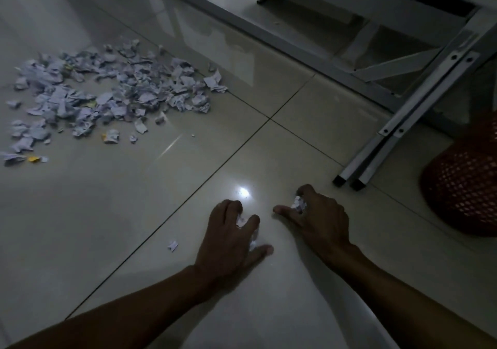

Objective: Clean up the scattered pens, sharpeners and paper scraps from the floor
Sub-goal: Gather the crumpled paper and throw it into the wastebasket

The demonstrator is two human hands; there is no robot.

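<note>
Left hand (231, 230) and right hand (317, 211) each clutch paper scraps (300, 204), fingers curled, for collecting. Main scrap pile (107, 98) at ten o'clock; red basket (465, 181) at three.

Floor (113, 214): glossy pale tiles fill your frame, dark grout lines crossing near the centre.
Glare (244, 192): a bright spot just below centre.
Metal frame (403, 122): grey legs slanting at your right.
Basket (462, 184): red mesh, right edge, beside those legs.
</note>
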